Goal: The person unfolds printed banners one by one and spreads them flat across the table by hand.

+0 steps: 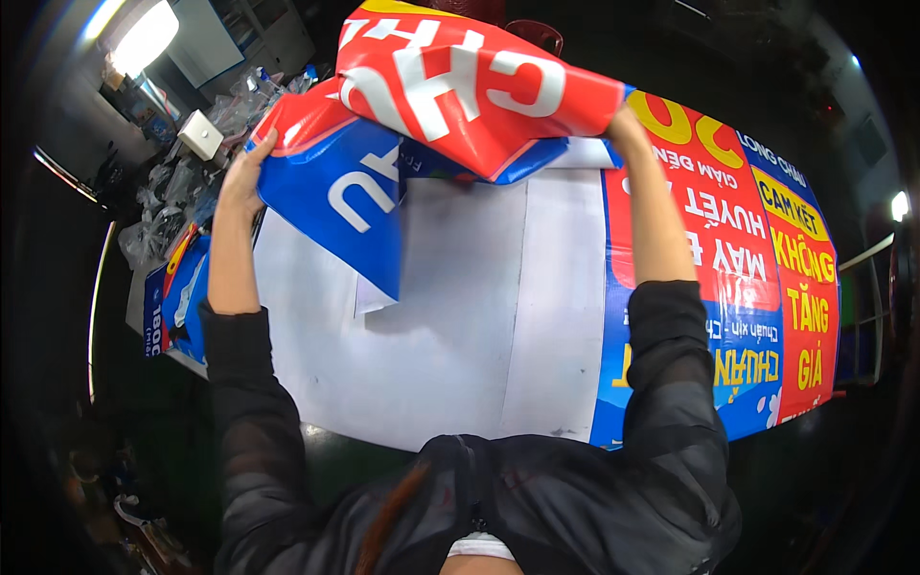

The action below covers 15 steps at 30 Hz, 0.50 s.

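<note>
A large printed vinyl banner [479, 91], red and blue with white lettering, hangs folded and crumpled between my two raised hands over the far side of the table. My left hand [247, 174] is closed on its left edge, where a blue flap droops to a point above the white tabletop [441, 355]. At the upper right my right hand [628, 132] grips the banner's other end; its fingertips are partly hidden by the vinyl. Both arms reach forward in dark sleeves.
More printed banner sheets [709, 249], red, blue and yellow, lie flat across the table's right end. Another printed sheet [187, 297] hangs at the left end. Clear plastic bags [168, 211] and a white box [200, 135] are heaped at the left, below a bright lamp [144, 38]. A red chair [537, 36] stands beyond.
</note>
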{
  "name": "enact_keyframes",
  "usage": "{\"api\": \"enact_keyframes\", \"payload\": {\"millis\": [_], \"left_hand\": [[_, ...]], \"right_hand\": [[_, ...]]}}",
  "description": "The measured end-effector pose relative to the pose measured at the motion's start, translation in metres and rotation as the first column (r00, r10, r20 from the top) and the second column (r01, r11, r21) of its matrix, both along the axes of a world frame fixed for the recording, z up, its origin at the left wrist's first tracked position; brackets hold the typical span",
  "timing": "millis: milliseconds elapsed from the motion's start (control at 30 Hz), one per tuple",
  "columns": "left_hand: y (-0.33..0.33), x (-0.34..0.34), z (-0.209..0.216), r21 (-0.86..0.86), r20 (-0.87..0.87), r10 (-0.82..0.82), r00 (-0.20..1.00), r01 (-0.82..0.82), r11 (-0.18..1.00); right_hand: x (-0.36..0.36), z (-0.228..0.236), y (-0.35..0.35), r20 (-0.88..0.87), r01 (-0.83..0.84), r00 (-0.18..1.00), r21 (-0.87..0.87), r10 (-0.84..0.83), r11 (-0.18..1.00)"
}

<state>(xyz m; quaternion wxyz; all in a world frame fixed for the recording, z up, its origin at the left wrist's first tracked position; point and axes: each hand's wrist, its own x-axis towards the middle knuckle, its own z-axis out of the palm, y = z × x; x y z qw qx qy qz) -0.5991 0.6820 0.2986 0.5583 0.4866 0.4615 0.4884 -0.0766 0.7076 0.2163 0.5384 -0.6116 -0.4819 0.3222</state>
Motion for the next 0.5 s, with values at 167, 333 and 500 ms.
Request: {"api": "enact_keyframes", "payload": {"millis": [167, 333, 500], "left_hand": [[-0.085, -0.068, 0.079, 0.163, -0.163, -0.059, 0.985, 0.086, 0.983], [-0.118, -0.120, 0.102, 0.164, -0.150, -0.107, 0.983, 0.132, 0.978], [-0.136, -0.144, 0.117, 0.342, -0.138, 0.078, 0.987, -0.026, 0.939]], "right_hand": [[0.018, 0.136, -0.149, -0.303, -0.077, 0.952, -0.090, 0.046, 0.993], [0.023, 0.123, -0.220, -0.389, -0.097, 0.913, 0.077, 0.119, 0.992], [-0.099, 0.083, -0.250, -0.099, 0.135, 0.985, -0.086, -0.143, 0.987]]}}
